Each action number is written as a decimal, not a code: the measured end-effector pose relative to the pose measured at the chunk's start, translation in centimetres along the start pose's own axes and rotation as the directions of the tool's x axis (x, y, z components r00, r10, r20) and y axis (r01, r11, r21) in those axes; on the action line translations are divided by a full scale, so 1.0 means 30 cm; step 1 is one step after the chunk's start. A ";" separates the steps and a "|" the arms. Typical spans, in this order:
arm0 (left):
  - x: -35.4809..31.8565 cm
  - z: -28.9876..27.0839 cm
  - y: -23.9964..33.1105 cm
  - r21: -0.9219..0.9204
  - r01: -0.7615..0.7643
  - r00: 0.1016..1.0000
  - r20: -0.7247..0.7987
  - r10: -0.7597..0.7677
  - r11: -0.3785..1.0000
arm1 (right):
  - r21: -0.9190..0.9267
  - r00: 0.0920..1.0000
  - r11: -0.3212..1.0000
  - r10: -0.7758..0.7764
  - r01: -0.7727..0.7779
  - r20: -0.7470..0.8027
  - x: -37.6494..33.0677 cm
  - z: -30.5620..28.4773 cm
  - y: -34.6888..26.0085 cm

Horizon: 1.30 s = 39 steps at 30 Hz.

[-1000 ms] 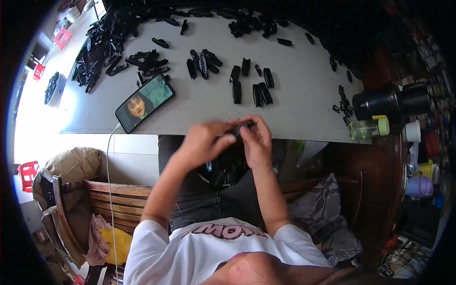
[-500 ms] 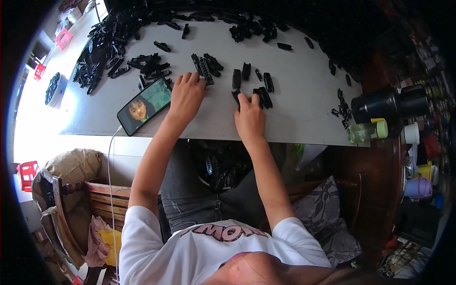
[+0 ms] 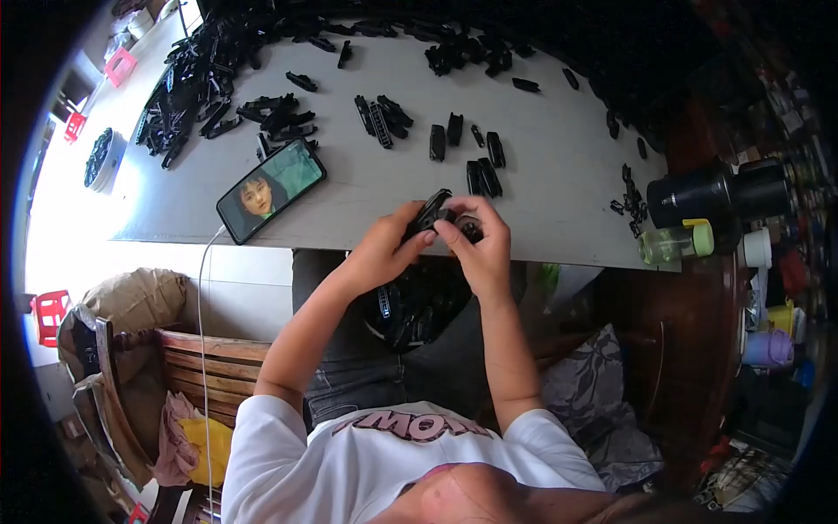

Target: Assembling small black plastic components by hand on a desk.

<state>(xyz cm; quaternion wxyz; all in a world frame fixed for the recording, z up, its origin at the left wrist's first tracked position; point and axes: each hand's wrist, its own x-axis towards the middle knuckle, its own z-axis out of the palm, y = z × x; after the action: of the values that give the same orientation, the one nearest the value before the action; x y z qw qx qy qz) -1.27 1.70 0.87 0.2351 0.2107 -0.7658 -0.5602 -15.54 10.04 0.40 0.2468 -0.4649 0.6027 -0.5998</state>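
Near the table's front edge my left hand (image 3: 388, 243) is closed round a long black plastic piece (image 3: 429, 208). My right hand (image 3: 482, 249) meets it there, thumb and fingers pinching a smaller black part (image 3: 448, 216) against the long piece. More dark material shows under the right fingers, partly hidden. Just beyond my hands lie a few black pieces (image 3: 484, 177) side by side. Farther off are a pair of upright-lying black pieces (image 3: 437, 142) and another small cluster of black pieces (image 3: 378, 122).
A phone (image 3: 271, 191) playing video lies left of my hands, its white cable (image 3: 202, 297) hanging off the table (image 3: 559, 210). A big heap of black pieces (image 3: 192, 96) covers the far left. On the right stand a green bottle (image 3: 668, 245) and a black jug (image 3: 690, 194). A container of black pieces sits between my legs.
Both hands have drawn back from the pieces on the table and come together at the front edge. They now hold black parts between them.
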 end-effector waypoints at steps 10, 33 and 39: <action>-0.003 0.000 -0.021 -0.075 0.085 0.994 0.072 -0.080 0.994 | 0.489 0.972 0.843 0.231 -0.223 0.046 0.020 0.037 -0.006; 0.184 -0.077 -0.174 0.817 -0.039 0.936 -0.172 0.307 0.576 | -0.944 0.988 0.314 0.086 0.097 0.130 0.410 0.113 0.061; 0.046 -0.077 -0.113 0.723 0.028 0.861 -0.368 0.351 0.690 | -0.789 0.990 0.598 -0.097 0.140 0.102 0.323 0.029 0.056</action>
<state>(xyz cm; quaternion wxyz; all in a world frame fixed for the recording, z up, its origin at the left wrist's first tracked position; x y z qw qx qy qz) -0.80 -1.80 -1.60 0.3680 0.3453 -0.8536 -0.1294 -19.56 1.06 1.18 -0.0108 -0.5792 0.7677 -0.2740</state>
